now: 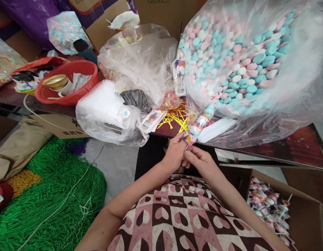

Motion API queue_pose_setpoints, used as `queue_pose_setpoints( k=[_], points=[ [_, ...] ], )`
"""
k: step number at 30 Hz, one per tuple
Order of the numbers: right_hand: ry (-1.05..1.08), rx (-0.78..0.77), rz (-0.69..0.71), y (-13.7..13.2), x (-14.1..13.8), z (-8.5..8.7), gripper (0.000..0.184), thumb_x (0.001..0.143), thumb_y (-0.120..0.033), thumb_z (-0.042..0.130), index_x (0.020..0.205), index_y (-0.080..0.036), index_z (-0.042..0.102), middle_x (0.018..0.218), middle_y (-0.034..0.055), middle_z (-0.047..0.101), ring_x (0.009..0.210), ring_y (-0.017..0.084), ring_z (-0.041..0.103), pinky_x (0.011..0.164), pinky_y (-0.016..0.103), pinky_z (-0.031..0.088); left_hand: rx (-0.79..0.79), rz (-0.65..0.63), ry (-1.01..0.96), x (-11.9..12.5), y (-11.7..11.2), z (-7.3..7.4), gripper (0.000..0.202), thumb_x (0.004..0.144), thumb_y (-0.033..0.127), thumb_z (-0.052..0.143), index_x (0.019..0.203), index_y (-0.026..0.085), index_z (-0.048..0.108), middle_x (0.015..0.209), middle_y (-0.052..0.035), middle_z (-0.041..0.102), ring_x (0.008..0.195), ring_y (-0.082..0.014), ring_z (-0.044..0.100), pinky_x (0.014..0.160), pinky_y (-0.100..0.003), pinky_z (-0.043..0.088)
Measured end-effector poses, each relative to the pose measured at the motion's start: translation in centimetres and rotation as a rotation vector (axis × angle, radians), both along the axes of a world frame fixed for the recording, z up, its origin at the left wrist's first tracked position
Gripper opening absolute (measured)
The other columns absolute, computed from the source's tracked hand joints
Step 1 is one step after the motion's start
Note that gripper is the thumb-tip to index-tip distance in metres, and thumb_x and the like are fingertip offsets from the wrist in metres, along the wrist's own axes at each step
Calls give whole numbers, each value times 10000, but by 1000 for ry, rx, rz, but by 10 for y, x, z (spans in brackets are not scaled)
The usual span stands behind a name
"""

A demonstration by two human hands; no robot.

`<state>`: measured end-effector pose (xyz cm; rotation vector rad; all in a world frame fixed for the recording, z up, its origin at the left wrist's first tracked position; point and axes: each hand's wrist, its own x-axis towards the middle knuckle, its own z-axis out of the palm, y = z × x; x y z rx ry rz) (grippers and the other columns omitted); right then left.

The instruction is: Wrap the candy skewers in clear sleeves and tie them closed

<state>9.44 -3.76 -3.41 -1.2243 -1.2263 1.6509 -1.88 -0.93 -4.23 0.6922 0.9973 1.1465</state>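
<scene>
Both hands meet just below the dark table's front edge (268, 148). My left hand (174, 153) and my right hand (198, 160) pinch the lower end of a narrow clear candy packet (199, 124) filled with pink, blue and white sweets. The packet slants up to the right, toward a very large clear bag of the same pastel candies (234, 59) lying on the table. Yellow twist ties (174, 118) lie scattered on the table beside the packet. A bundle of white sticks (218, 127) rests under the big bag's edge.
A red basket (69, 83) with a gold lid sits at the left. Crumpled clear bags (140, 59) and a white wrapped bundle (104, 111) crowd the middle. A cardboard box of finished candy sticks (271, 205) stands at lower right. Green netting (51, 195) covers the floor at left.
</scene>
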Motion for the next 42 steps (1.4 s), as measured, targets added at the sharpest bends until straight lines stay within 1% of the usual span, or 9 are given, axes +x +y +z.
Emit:
queue_pose_setpoints(
  k=[4, 7, 14, 18, 22, 25, 30, 35, 42],
  points=[
    [129, -31, -46, -5, -8, -6, 277, 792, -434, 686, 695, -181, 628, 573, -30, 586, 539, 99, 520, 555, 233, 429, -90, -138, -24, -1, -6, 9, 252, 759, 410, 613, 852, 177, 636, 460, 77, 416, 325, -59, 317, 340, -193, 252],
    [176, -61, -92, -8, -9, -9, 275, 789, -440, 690, 716, -181, 636, 577, -25, 606, 533, 98, 540, 543, 222, 434, -5, -145, 129, -5, -5, 14, 252, 815, 403, 552, 885, 172, 623, 542, 59, 495, 363, -61, 378, 358, -192, 297],
    [113, -78, -182, -13, -6, -5, 267, 851, -473, 609, 875, -210, 567, 573, -42, 623, 437, 92, 545, 438, 192, 413, 664, 121, 961, -21, 6, 1, 159, 862, 203, 511, 1004, 183, 581, 857, -28, 675, 773, -136, 613, 737, -260, 476],
    [-38, 47, -246, -11, -2, -6, 276, 877, -470, 568, 938, -202, 589, 478, -89, 485, 383, 66, 414, 384, 173, 323, 1046, 94, 1213, -22, 5, -3, 179, 934, 219, 445, 919, 170, 616, 781, -47, 664, 738, -160, 596, 706, -283, 443],
    [-123, 126, -299, -4, -1, -8, 284, 890, -466, 539, 839, -192, 597, 471, -85, 434, 383, 65, 356, 368, 189, 271, 1160, 50, 1268, -18, 2, -1, 233, 945, 213, 426, 797, 178, 602, 660, -31, 598, 642, -158, 537, 632, -296, 380],
    [-175, 187, -272, -1, 0, -10, 305, 897, -465, 522, 796, -189, 601, 496, -69, 442, 406, 72, 372, 385, 201, 295, 1057, -14, 1121, -19, 0, 6, 228, 946, 238, 436, 793, 184, 596, 702, -35, 621, 675, -154, 549, 659, -292, 391],
    [-276, 272, -263, -3, 5, -11, 290, 919, -428, 492, 929, -182, 647, 507, -63, 456, 414, 84, 400, 403, 210, 327, 609, -56, 567, -28, 1, 28, 126, 891, 310, 557, 918, 187, 571, 879, -35, 611, 823, -140, 567, 782, -271, 443],
    [-300, 320, -229, -9, 2, -11, 291, 939, -395, 462, 967, -179, 654, 516, -58, 467, 421, 85, 423, 422, 209, 353, 194, -4, -12, -22, 12, 40, 365, 827, 413, 651, 1106, 220, 517, 924, -11, 606, 837, -122, 577, 761, -252, 451],
    [-344, 356, -206, -11, 0, -14, 285, 934, -379, 462, 968, -180, 663, 523, -52, 478, 413, 87, 424, 417, 210, 365, -11, -177, -235, -4, 16, 31, 352, 713, 413, 756, 681, 152, 522, 619, 17, 537, 669, -111, 557, 577, -218, 368]
  ],
)
